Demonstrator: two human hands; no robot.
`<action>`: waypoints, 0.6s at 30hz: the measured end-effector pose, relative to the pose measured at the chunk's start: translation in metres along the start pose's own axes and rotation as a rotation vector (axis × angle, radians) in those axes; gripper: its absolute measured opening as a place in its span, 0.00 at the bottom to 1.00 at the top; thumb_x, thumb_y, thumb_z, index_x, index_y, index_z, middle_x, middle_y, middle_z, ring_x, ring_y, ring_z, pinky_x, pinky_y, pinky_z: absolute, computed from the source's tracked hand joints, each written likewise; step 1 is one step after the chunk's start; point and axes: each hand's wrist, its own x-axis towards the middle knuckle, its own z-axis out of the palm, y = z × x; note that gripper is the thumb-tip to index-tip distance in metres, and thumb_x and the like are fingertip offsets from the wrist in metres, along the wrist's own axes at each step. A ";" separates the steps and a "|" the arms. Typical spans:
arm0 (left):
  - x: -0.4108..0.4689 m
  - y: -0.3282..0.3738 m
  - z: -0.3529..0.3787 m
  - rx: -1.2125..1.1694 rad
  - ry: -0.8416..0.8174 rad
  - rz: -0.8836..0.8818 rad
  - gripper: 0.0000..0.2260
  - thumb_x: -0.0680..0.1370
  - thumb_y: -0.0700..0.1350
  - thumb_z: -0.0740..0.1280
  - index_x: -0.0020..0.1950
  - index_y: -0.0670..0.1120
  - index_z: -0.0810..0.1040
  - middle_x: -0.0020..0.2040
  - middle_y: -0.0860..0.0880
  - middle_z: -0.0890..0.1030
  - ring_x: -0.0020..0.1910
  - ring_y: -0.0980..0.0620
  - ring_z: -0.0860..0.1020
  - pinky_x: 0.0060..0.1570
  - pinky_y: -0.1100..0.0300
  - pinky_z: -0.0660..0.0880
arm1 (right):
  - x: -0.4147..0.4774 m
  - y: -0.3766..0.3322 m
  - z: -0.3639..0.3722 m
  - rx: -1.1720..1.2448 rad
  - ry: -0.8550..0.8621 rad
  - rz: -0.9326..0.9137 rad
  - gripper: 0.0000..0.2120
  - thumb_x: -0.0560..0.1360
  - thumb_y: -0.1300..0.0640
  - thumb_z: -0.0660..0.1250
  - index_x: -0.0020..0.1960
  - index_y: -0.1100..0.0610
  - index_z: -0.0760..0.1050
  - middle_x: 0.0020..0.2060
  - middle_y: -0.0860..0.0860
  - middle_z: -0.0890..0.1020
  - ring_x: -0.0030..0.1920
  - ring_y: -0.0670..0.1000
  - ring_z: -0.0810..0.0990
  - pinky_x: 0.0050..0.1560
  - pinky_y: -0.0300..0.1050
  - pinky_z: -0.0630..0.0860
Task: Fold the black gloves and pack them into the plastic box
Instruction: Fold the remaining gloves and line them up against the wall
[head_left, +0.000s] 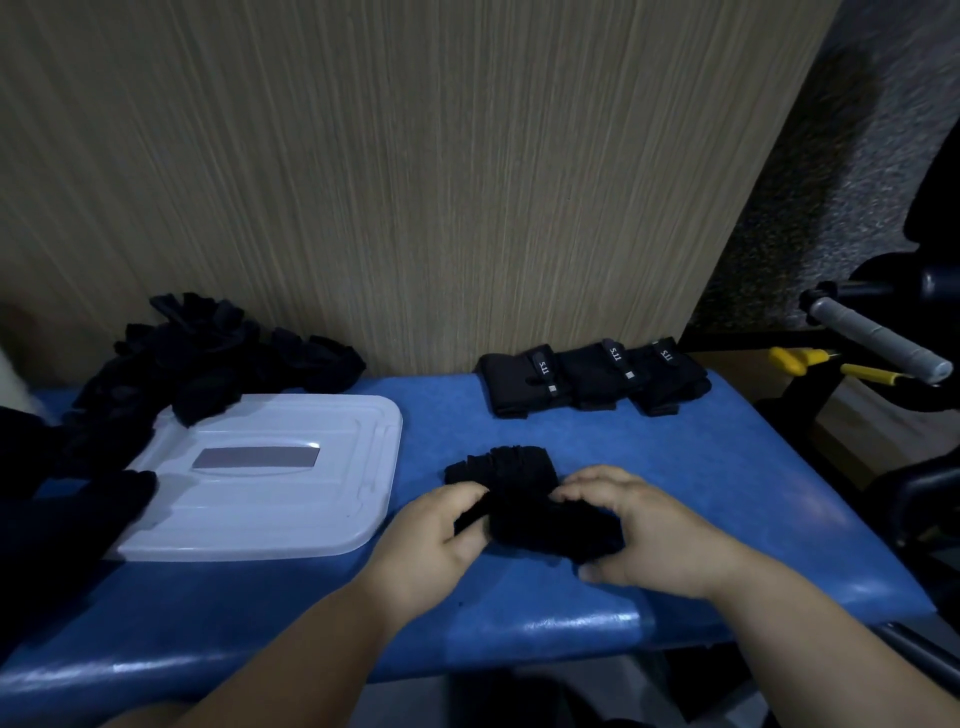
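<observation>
The glove lies low in the centre of the frame on the blue table, so dark that its folds are hard to read. Its long axis runs from upper left to lower right, with the ribbed end uppermost. The left hand curls round its left edge and the right hand grips its right part, hiding both ends. At left is a white lid; whether a box sits under it cannot be told. A loose pile overlaps the lid's upper left corner. Three folded gloves lie at upper right.

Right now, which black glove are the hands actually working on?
The glove at front centre, gripped between left hand and right hand; the three folded gloves at back right and the loose pile lie untouched.
</observation>
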 end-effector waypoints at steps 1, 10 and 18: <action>0.000 0.003 -0.001 -0.055 0.016 -0.038 0.03 0.79 0.52 0.65 0.45 0.59 0.76 0.34 0.63 0.78 0.36 0.64 0.74 0.35 0.70 0.68 | 0.000 -0.001 0.000 -0.001 0.005 0.004 0.34 0.61 0.51 0.79 0.61 0.33 0.67 0.62 0.29 0.63 0.65 0.33 0.62 0.65 0.29 0.61; 0.000 0.009 0.002 -0.334 0.100 -0.223 0.08 0.80 0.52 0.62 0.59 0.57 0.73 0.45 0.55 0.84 0.48 0.62 0.80 0.45 0.71 0.72 | 0.006 -0.015 0.012 0.342 0.219 0.054 0.09 0.71 0.55 0.74 0.48 0.46 0.78 0.40 0.39 0.83 0.43 0.37 0.80 0.45 0.32 0.73; -0.001 0.011 0.007 -0.127 0.110 -0.207 0.23 0.82 0.50 0.58 0.76 0.55 0.56 0.24 0.59 0.72 0.27 0.63 0.72 0.32 0.69 0.67 | 0.013 -0.017 0.018 0.361 0.236 0.300 0.10 0.72 0.48 0.72 0.49 0.48 0.74 0.30 0.43 0.80 0.32 0.38 0.78 0.34 0.32 0.71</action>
